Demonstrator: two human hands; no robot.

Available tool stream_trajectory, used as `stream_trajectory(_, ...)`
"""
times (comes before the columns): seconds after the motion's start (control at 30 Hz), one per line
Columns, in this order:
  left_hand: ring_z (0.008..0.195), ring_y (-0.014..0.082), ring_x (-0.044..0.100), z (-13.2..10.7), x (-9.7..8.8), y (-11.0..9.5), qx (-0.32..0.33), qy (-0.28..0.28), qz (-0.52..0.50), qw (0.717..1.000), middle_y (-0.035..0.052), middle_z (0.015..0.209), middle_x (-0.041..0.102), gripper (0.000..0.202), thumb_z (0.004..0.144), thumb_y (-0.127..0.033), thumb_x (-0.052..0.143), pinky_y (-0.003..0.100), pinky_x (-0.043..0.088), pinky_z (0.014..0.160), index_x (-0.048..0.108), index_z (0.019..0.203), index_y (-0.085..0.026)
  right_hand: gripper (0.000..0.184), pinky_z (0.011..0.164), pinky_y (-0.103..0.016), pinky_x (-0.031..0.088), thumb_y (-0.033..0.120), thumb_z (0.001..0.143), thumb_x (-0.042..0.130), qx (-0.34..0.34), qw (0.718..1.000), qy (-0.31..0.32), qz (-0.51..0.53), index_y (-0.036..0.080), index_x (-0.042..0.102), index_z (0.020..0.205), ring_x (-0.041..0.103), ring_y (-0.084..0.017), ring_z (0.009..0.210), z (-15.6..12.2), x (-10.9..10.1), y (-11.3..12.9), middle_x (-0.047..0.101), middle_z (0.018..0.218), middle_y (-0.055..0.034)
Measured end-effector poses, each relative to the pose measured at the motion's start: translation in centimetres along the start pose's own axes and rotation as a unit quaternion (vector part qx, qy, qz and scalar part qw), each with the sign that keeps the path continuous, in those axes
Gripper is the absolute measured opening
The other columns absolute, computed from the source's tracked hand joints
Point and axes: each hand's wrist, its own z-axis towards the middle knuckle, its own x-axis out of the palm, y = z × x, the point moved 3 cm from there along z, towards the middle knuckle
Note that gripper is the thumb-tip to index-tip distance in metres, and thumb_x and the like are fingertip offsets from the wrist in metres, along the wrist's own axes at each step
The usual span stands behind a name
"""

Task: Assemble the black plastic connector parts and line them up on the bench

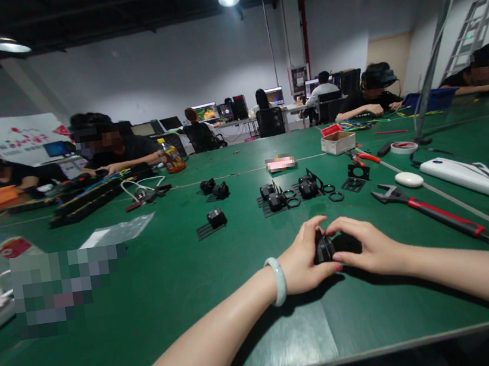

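Observation:
Between my two hands a small black plastic part (324, 247) stands on the green table (171, 312). My left hand (302, 259), with a pale bangle at its wrist, curls its fingers and thumb around the part's left side. From the right, my right hand (365, 245) pinches the same part between thumb and fingertips. Just beyond lie several black ribbed fittings with slotted brackets (310, 186), together with loose black rings (336, 197). A bare black bracket with a round hole (356, 177) stands behind my right hand. Another fitting (216, 218) sits to the left.
An adjustable wrench (437, 211) with red-black handle, a white mouse-shaped object (408, 179) and a long white device (469, 176) lie right. Farther back are a small box (338, 142) and a bottle (172, 156). Plastic bags (118, 231) lie left. Co-workers sit across the table.

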Motion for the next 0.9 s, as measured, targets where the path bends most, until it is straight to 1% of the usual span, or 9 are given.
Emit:
stream_trajectory(0.17, 0.100, 0.0216, 0.042, -0.01, 0.01, -0.04, 0.004, -0.006, -0.011, 1.000, 0.0103, 0.108, 0.039, 0.074, 0.066, -0.026, 0.060, 0.039, 0.036, 0.086, 0.014, 0.123, -0.017, 0.029, 0.078, -0.033, 0.039, 0.028, 0.072, 0.057, -0.004, 1.000, -0.002, 0.004, 0.017, 0.051, 0.098, 0.051, -0.019, 0.090, 0.01, -0.01, -0.11, 0.057, 0.095, -0.0074)
stream_trajectory(0.3, 0.101, 0.0218, 0.041, -0.02, 0.04, -0.02, 0.003, -0.006, -0.010, 1.000, 0.0109, 0.108, 0.039, 0.074, 0.066, -0.026, 0.060, 0.039, 0.035, 0.086, 0.014, 0.123, -0.016, 0.029, 0.077, -0.033, 0.040, 0.031, 0.072, 0.056, -0.001, 1.000, -0.002, 0.005, 0.017, 0.053, 0.097, 0.052, -0.019, 0.088, 0.03, -0.01, -0.24, 0.058, 0.093, -0.0078)
stream_trajectory(0.63, 0.100, 0.0213, 0.042, 0.02, 0.03, -0.16, 0.002, -0.003, -0.004, 1.000, 0.0108, 0.107, 0.039, 0.073, 0.067, -0.028, 0.060, 0.038, 0.035, 0.087, 0.014, 0.123, -0.016, 0.025, 0.073, -0.030, 0.041, 0.032, 0.076, 0.052, 0.015, 1.000, 0.007, 0.006, 0.017, 0.055, 0.095, 0.053, -0.018, 0.083, 0.07, 0.19, -0.56, 0.059, 0.089, -0.0069)
stream_trajectory(0.9, 0.099, 0.0211, 0.042, 0.03, -0.03, -0.14, 0.002, -0.006, -0.005, 1.000, 0.0103, 0.106, 0.039, 0.073, 0.067, -0.027, 0.060, 0.038, 0.035, 0.086, 0.014, 0.123, -0.016, 0.025, 0.072, -0.030, 0.041, 0.032, 0.076, 0.052, 0.013, 1.000, 0.003, -0.001, 0.016, 0.055, 0.094, 0.053, -0.018, 0.082, 0.08, 0.20, -0.46, 0.059, 0.088, -0.0074)
